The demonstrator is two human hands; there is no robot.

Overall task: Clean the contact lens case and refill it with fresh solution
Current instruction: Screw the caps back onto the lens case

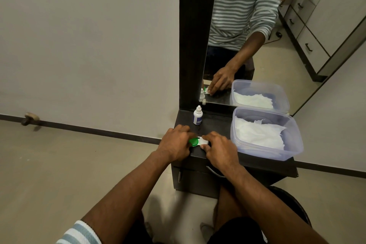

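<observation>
The contact lens case (198, 142) lies near the front edge of the dark desk (213, 125). The left hand (175, 144) has its fingers closed on the green cap (193, 142), and the right hand (218, 149) pinches the white side. The solution bottle (197, 115) stands upright behind them.

Both bare forearms reach forward, converging. The left hand (175, 145) lies palm down, knuckles up, fingers curled inward toward the grip. The right hand (219, 149) mirrors it just beside, thumb and fingers pinched together, its thumb tip nearest the left hand.
</observation>
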